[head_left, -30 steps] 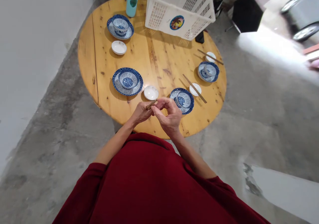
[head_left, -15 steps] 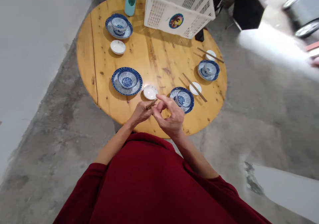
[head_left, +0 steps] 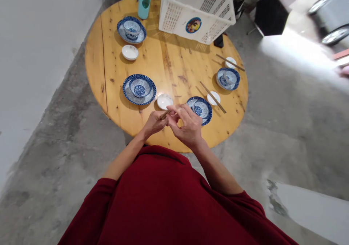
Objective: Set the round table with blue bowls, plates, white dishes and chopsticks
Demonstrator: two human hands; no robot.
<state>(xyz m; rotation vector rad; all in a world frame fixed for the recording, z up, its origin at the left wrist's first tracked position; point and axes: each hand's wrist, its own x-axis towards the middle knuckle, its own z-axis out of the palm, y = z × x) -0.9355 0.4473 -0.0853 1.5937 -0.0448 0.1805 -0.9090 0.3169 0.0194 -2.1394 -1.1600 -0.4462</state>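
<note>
My left hand [head_left: 155,123] is closed around a small bunch of brown chopsticks [head_left: 164,115], seen almost end-on over the table's near edge. The fingertips of my right hand [head_left: 187,125] pinch at the tips of the same chopsticks; how many there are is hard to make out. Just beyond my hands lies a small white dish [head_left: 164,101]. A blue-and-white bowl on a plate [head_left: 207,117] is partly hidden behind my right hand. To the left stands another blue-and-white bowl [head_left: 140,88] on its plate.
On the round wooden table [head_left: 174,67], chopsticks [head_left: 213,97] lie across a white dish, with another pair [head_left: 230,62] farther right. A white plastic basket [head_left: 196,17] and a turquoise holder [head_left: 144,1] stand at the back. A black phone [head_left: 218,41] lies beside the basket.
My right hand's index finger has bent down onto the chopstick tips, where it was raised before. My left hand has stayed nearly in place. The view has shifted slightly.
</note>
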